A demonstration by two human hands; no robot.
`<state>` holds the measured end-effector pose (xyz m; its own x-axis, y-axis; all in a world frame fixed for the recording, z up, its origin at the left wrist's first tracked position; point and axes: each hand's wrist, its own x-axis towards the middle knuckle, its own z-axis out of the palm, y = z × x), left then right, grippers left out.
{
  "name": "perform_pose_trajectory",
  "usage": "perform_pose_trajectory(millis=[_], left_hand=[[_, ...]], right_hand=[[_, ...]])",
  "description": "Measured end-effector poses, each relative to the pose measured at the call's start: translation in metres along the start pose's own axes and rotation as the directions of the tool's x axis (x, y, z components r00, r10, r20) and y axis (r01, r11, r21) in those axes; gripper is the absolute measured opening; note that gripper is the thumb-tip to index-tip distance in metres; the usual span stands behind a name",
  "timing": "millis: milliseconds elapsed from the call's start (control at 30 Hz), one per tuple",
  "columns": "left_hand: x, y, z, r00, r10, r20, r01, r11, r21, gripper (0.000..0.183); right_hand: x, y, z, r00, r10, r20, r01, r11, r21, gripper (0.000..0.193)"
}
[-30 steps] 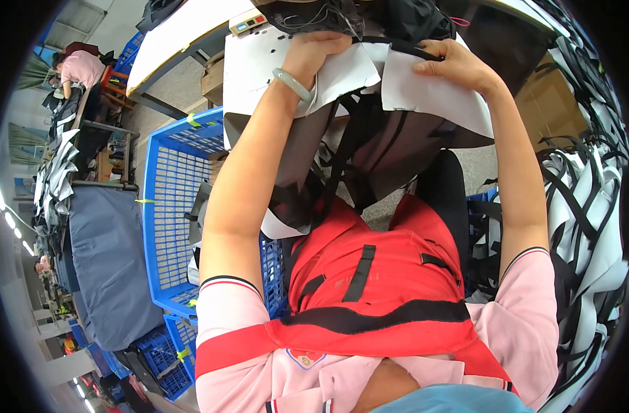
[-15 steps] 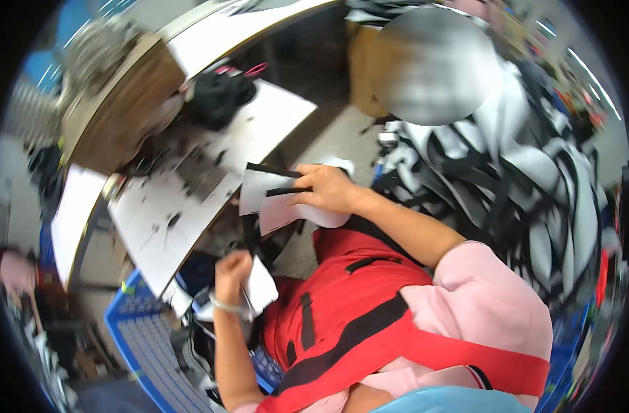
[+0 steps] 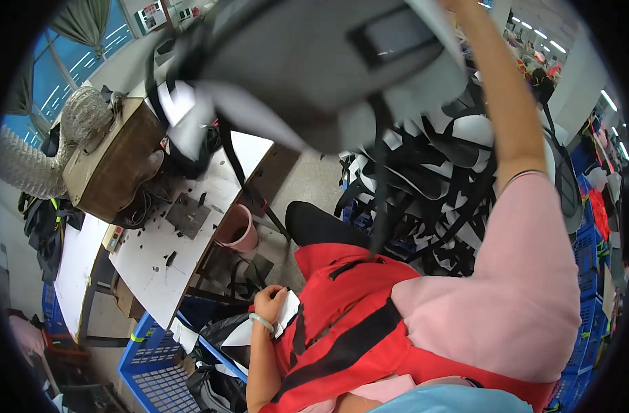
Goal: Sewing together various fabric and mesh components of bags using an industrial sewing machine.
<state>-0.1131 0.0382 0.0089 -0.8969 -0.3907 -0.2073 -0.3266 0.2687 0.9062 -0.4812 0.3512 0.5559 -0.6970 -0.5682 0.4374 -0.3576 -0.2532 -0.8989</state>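
Observation:
My raised right hand (image 3: 459, 5) is at the top edge, its fingers partly cut off. From it hangs a large grey and white panel (image 3: 294, 76), blurred by motion, with a dark-framed rectangle and dangling black straps. The panel hides part of the table's far side. Low beside the red apron (image 3: 349, 310), my left hand (image 3: 269, 301) is closed on a small white piece of material (image 3: 287, 311). A white bangle circles that wrist.
A brown machine housing (image 3: 111, 162) with a silver duct stands on the white table (image 3: 146, 265), among black scraps. A pink bin (image 3: 239, 230) sits beside it. A blue crate (image 3: 156, 361) is at lower left. Black and white strapped pieces (image 3: 424, 199) pile up at right.
My right hand has risen from the middle to the top edge. It has gone from smaller white, black-edged pieces to the large panel. My left hand has dropped slightly, keeping its white piece.

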Motion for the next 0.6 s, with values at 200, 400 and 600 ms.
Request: perform_pose_trajectory(millis=[200,400,600], left_hand=[[-0.004,0.001,-0.004,0.998,-0.024,-0.061,0.024,1.0,0.004,0.021],[0.017,0.007,0.007,0.999,-0.044,0.021,0.043,0.998,0.046,0.022],[0.014,0.006,0.007,0.991,-0.136,0.0,0.134,0.98,0.148,0.02]], right_hand=[[0.071,-0.015,-0.195,0.599,-0.635,-0.487,0.149,0.686,-0.712,0.026],[0.0,0.058,-0.41,0.578,-0.656,-0.486,-0.487,0.201,-0.85,0.062],[-0.051,0.195,-0.457,0.763,-0.115,-0.636,-0.64,-0.264,-0.721,0.036]])
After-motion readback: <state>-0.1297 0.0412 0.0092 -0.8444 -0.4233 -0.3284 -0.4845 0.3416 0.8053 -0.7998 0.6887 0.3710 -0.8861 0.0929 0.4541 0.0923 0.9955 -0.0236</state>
